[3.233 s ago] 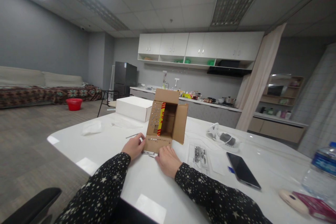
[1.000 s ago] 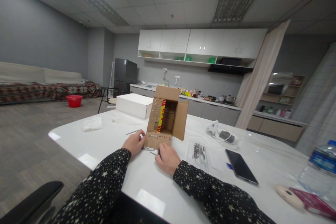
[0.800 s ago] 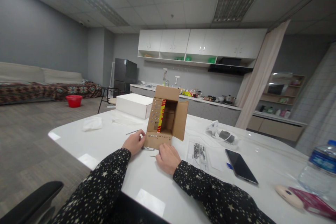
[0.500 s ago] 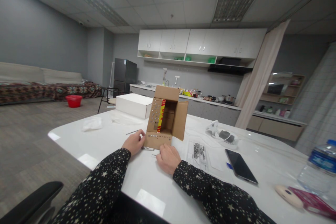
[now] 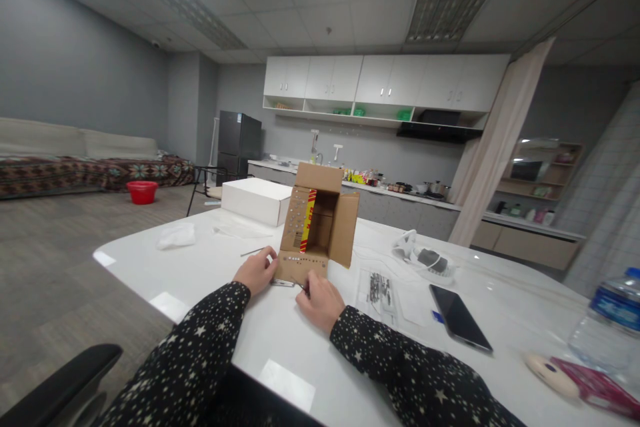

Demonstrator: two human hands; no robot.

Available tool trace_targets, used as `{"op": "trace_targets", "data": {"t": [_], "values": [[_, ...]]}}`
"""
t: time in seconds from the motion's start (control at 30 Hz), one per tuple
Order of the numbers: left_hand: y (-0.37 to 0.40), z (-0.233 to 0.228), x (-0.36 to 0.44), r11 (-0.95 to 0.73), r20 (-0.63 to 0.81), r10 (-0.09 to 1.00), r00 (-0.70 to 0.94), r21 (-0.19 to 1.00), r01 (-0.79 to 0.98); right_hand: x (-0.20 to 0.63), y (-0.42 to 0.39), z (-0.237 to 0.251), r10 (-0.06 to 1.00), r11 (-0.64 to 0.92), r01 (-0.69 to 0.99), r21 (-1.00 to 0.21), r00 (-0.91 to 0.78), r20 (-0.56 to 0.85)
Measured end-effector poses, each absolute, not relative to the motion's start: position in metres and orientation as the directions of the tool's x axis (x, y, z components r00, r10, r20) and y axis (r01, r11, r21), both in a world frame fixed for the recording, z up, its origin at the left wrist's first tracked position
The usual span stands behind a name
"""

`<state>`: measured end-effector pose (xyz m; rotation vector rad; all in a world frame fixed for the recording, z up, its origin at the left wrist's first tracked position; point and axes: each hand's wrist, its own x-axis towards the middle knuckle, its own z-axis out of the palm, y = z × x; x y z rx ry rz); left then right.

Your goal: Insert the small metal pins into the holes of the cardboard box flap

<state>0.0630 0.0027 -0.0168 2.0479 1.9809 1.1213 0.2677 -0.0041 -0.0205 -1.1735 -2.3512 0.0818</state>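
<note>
A small cardboard box (image 5: 317,230) lies on its side on the white counter (image 5: 280,340), its opening and spread flaps turned toward the person so the rows of small holes punched in the near and left flaps face up and out within easy reach. The left hand (image 5: 257,271) rests against the box's lower left corner, fingers curled at the flap edge — a bracing hold that keeps the light carton from sliding. The right hand (image 5: 319,299) sits just in front of the bottom flap, thumb and forefinger pinched on a thin dark pin (image 5: 299,285) whose tip points toward the holes; a similar metal piece (image 5: 282,283) lies flat on the counter between the two hands, close enough to be picked up without reaching. To the right, a clear bag of small metal parts (image 5: 381,291) lies near the box, with a black phone (image 5: 460,326) farther out. A white box (image 5: 256,202) and some crumpled plastic (image 5: 175,235) stand well behind, and a water bottle (image 5: 607,322) is at the far right edge.
</note>
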Motion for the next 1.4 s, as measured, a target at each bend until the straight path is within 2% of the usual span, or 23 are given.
{"op": "trace_targets", "data": {"t": [0.3,0.5,0.73,0.93,1.17,1.4], "values": [[0.001,-0.015,0.062,-0.146,0.428,0.896,-0.117,0.533,0.833,0.266,0.012,-0.024,0.696,0.714,0.532,-0.455,-0.468,0.545],[0.003,-0.017,0.062,-0.156,0.433,0.894,-0.114,0.541,0.827,0.264,0.029,-0.003,0.715,0.698,0.48,-0.532,-0.421,0.558],[0.005,-0.02,0.062,-0.166,0.442,0.891,-0.097,0.519,0.839,0.257,0.049,0.043,0.708,0.705,0.475,-0.527,-0.42,0.568],[0.004,-0.019,0.062,-0.149,0.431,0.895,-0.111,0.526,0.837,0.248,0.059,0.076,0.684,0.718,0.547,-0.43,-0.441,0.581],[0.002,-0.015,0.063,-0.15,0.426,0.899,-0.101,0.517,0.842,0.243,0.07,0.083,0.772,0.635,0.585,-0.505,-0.447,0.452],[0.001,-0.014,0.062,-0.159,0.429,0.899,-0.093,0.515,0.842,0.251,0.076,0.083,0.772,0.635,0.613,-0.47,-0.496,0.398]]}}
